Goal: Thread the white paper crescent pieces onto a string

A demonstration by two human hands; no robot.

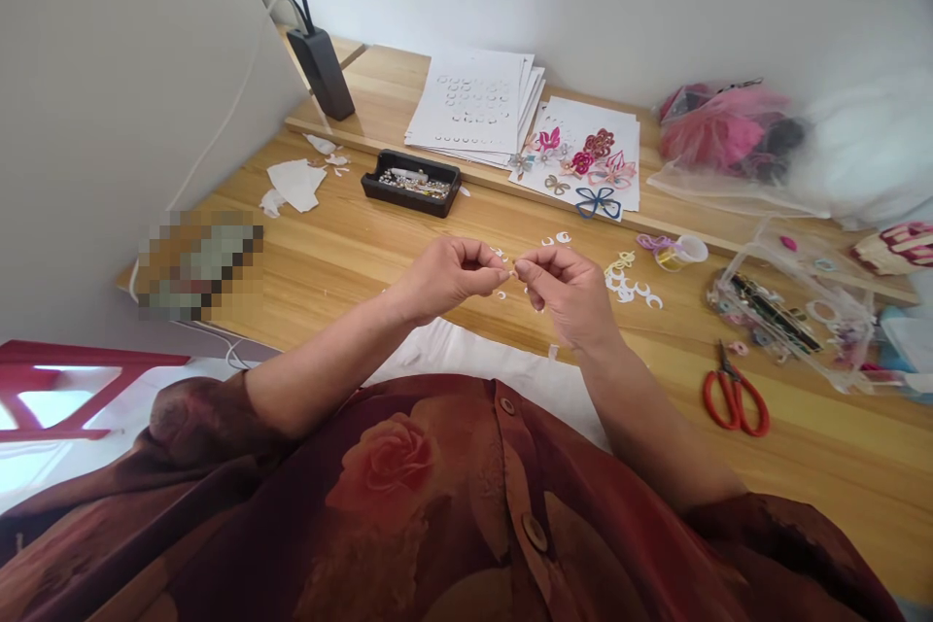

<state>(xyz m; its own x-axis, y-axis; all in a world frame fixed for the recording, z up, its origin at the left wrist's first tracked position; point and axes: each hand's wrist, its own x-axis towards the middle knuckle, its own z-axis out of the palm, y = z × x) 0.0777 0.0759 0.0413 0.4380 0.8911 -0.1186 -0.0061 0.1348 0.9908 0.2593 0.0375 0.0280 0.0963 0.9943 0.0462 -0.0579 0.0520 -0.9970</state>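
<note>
Over the table's front part, my left hand (453, 278) and my right hand (570, 292) meet almost fingertip to fingertip. Each is closed in a pinch of thumb and forefinger. A tiny white piece (512, 274) shows between them; it looks like cut paper, though its shape is mostly hidden by the fingers. Loose white crescent cut-outs (621, 288) lie right of my right hand, with a little yellow cord (621, 262) beside them. More small crescents (563, 237) are scattered just beyond both hands.
Red-handled scissors (736, 398) lie at right, near a clear plastic box (849, 335) of trinkets. A black tray (412, 197) of beads stands behind my hands. Punched paper sheets (466, 102) and flower ornaments (599, 144) rest on the raised ledge. Torn paper (297, 185) lies left.
</note>
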